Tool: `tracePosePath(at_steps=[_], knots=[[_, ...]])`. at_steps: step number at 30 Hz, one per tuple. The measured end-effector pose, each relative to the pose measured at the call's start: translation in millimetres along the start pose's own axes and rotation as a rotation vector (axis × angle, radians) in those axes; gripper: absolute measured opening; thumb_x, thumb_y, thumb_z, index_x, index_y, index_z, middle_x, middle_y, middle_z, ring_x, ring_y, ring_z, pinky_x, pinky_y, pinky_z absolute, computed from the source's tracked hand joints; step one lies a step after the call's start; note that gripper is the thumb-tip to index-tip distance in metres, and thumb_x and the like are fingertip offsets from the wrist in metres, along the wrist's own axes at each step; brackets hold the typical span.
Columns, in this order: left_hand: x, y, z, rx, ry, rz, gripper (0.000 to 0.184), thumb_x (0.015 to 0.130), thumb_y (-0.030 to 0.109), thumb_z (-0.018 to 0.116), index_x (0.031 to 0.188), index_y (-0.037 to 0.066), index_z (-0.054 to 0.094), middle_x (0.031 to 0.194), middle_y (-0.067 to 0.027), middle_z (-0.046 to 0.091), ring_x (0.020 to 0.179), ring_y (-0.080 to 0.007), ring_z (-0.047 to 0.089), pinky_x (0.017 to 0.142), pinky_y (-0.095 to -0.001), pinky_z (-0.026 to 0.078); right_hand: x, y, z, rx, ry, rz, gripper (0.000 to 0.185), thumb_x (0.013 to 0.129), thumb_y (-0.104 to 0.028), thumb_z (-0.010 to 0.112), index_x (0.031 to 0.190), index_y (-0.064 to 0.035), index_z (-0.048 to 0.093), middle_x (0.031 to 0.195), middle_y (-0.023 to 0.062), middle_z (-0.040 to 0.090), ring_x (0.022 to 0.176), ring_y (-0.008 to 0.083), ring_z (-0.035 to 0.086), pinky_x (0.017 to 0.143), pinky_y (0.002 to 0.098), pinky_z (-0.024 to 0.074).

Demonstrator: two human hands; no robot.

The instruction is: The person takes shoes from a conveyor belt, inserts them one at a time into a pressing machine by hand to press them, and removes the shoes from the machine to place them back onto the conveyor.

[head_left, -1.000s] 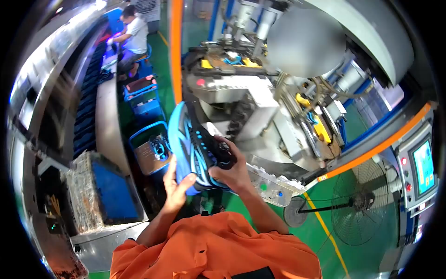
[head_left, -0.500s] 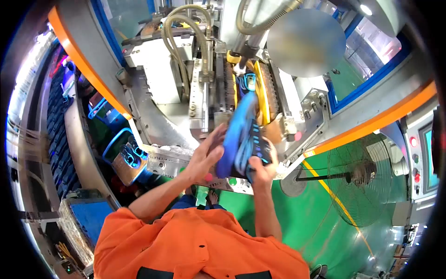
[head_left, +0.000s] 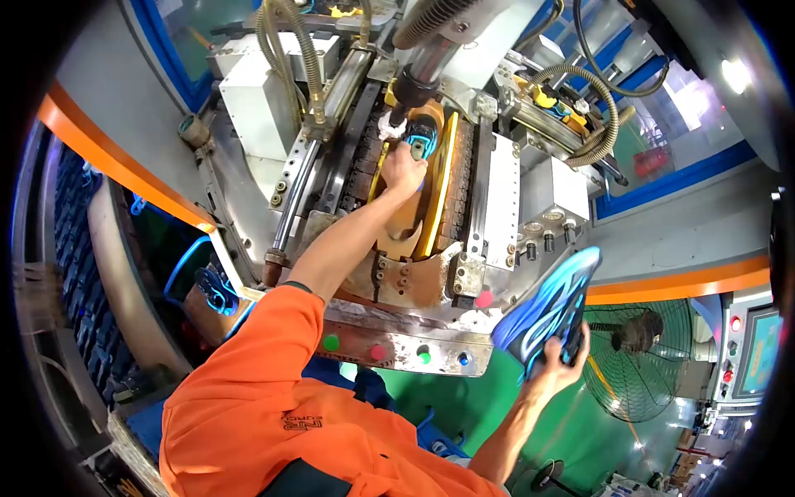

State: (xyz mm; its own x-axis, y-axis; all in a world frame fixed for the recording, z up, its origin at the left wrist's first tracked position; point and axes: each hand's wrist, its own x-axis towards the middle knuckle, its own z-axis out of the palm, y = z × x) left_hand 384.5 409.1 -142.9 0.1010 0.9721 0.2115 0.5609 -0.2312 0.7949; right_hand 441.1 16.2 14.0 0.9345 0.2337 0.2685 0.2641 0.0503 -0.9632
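Note:
My right hand (head_left: 563, 364) is closed on a blue and black shoe upper (head_left: 551, 306), holding it out to the right, in front of the machine's right side. My left hand (head_left: 404, 168) reaches into the middle of the machine, its fingers curled on a second black and blue shoe upper (head_left: 423, 135). Much of that upper is hidden by the hand. It sits beneath a dark metal plunger (head_left: 411, 89), between the long yellow-edged side clamps (head_left: 436, 195). A brown curved plate (head_left: 402, 228) lies below my left wrist.
The machine's front panel has colored buttons (head_left: 424, 356). An orange guard edge (head_left: 124, 161) curves along the left. To the right stand a wire-caged fan (head_left: 638, 335) and a control panel with a screen (head_left: 758, 348). On the left is a rack with a blue item (head_left: 217, 290).
My hands have parted: the left has moved forward into the machine onto the upper there, while the right has carried the other upper to the right. The view has shifted.

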Motion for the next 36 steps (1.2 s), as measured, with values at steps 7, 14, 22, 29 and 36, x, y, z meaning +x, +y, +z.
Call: tracePosePath(at_steps=[7, 14, 22, 29, 36], knots=[[-94, 15, -183, -1.138, -0.322, -0.720, 0.019, 0.075, 0.015, 0.074, 0.085, 0.001, 0.065, 0.078, -0.0043, 0.063, 0.064, -0.0124, 0.060, 0.048, -0.0252, 0.045, 147, 9, 166, -0.338, -0.396, -0.315, 0.032, 0.071, -0.005, 0.069, 0.102, 0.0027, 0.066, 0.086, 0.0082, 0.067, 0.075, 0.0140, 0.061, 0.072, 0.0261, 0.0497], [-227, -37, -385, -0.815, -0.077, -0.541, 0.035, 0.075, 0.019, 0.064, 0.101, -0.005, 0.063, 0.091, -0.0041, 0.062, 0.084, -0.0116, 0.056, 0.077, -0.0242, 0.042, 118, 89, 370, -1.016, -0.662, -0.105, 0.055, 0.063, -0.031, 0.082, 0.105, -0.0015, 0.063, 0.102, 0.0183, 0.068, 0.093, 0.0339, 0.067, 0.084, 0.0394, 0.0523], [-407, -55, -472, -0.741, 0.697, -0.556, 0.017, 0.082, 0.015, 0.069, 0.093, 0.004, 0.062, 0.087, -0.0016, 0.064, 0.078, -0.0104, 0.060, 0.073, -0.0266, 0.049, 61, 135, 403, -1.106, -0.594, -0.261, 0.057, 0.071, -0.030, 0.075, 0.111, -0.0004, 0.048, 0.101, 0.0203, 0.067, 0.093, 0.0348, 0.067, 0.082, 0.0411, 0.0541], [-524, -34, -435, -0.482, 1.015, -0.832, 0.020, 0.084, 0.014, 0.065, 0.097, 0.000, 0.063, 0.090, -0.0063, 0.064, 0.085, -0.0183, 0.061, 0.075, -0.0329, 0.051, -70, 42, 250, -0.215, -0.682, -0.773, 0.047, 0.080, -0.011, 0.068, 0.121, 0.0053, 0.053, 0.125, 0.0231, 0.055, 0.116, 0.0354, 0.053, 0.100, 0.0402, 0.0404], [-631, -3, -395, -0.895, 1.303, -1.031, 0.024, 0.082, 0.015, 0.067, 0.096, -0.004, 0.064, 0.095, -0.0124, 0.065, 0.087, -0.0230, 0.063, 0.072, -0.0422, 0.056, -261, 159, 99, 0.035, -1.458, -0.886, 0.017, 0.085, -0.004, 0.055, 0.100, -0.0032, 0.064, 0.098, 0.0148, 0.062, 0.086, 0.0321, 0.059, 0.075, 0.0371, 0.0487]])
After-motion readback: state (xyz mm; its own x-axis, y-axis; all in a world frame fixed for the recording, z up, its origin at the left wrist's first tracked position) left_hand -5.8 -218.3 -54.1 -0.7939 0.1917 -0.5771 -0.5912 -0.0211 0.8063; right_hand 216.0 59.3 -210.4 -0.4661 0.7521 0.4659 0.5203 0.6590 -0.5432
